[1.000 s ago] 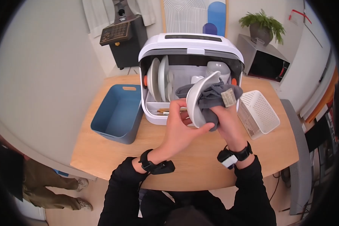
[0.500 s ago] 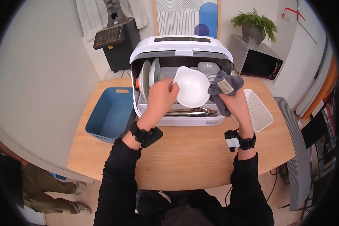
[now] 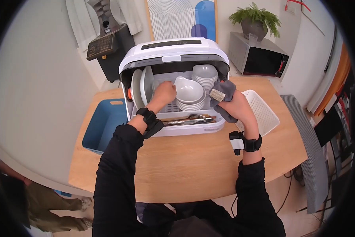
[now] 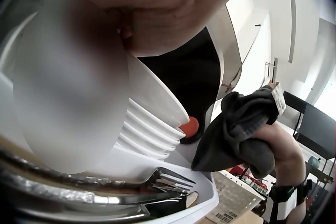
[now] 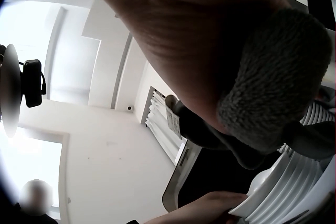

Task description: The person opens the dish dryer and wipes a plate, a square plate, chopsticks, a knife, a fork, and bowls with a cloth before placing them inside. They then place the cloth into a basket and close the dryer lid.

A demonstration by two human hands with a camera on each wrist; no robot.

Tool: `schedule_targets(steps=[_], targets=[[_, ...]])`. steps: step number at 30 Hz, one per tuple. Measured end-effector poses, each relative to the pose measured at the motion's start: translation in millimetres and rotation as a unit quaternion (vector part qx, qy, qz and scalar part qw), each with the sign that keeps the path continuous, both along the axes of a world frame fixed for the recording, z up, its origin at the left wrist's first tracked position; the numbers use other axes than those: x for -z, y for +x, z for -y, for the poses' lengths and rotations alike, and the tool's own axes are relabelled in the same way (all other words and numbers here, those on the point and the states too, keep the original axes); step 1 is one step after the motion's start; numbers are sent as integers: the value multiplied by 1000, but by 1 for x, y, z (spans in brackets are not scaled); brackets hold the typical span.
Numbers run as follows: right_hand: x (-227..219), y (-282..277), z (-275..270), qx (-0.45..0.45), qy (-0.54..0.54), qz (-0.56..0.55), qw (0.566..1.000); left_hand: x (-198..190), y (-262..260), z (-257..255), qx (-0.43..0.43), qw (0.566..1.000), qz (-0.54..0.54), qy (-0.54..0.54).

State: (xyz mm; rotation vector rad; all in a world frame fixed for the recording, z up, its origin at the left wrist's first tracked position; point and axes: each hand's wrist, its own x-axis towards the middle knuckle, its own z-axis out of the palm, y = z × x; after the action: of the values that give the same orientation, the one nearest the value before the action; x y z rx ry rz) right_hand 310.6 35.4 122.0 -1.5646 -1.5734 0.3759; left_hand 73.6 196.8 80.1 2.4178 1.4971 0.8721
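A white bowl (image 3: 190, 90) with a small lip sits on top of a stack of similar bowls (image 3: 193, 106) inside the open white dish cabinet (image 3: 161, 47). My left hand (image 3: 164, 94) pinches this top bowl at its left rim; in the left wrist view the fingers are partly hidden behind the blurred white bowl. Bunched in my right hand (image 3: 237, 106) is a grey cloth (image 3: 224, 90) with a pale label, held just right of the stack. The right wrist view shows the cloth's fluffy side (image 5: 278, 77) close up.
Plates (image 3: 142, 87) stand upright at the cabinet's left; smaller bowls (image 3: 204, 73) are stacked at the back right. Cutlery (image 3: 189, 119) lies in the front tray. A blue bin (image 3: 102, 122) is left, a white perforated basket (image 3: 262, 112) right. Another person's legs (image 3: 55, 205) show at lower left.
My left hand has carried the bowl from in front of me into the cabinet and onto the bowl stack. The right hand, still holding the cloth, has moved away from the bowl.
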Motion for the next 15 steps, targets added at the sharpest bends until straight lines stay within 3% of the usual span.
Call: schedule_targets(steps=[8, 15], targets=[[-3, -2, 0, 9, -45, 16, 999, 0, 9, 10, -2, 997, -75, 12], [-2, -3, 0, -40, -70, 77, 994, -9, 1, 41, -49, 997, -40, 37]])
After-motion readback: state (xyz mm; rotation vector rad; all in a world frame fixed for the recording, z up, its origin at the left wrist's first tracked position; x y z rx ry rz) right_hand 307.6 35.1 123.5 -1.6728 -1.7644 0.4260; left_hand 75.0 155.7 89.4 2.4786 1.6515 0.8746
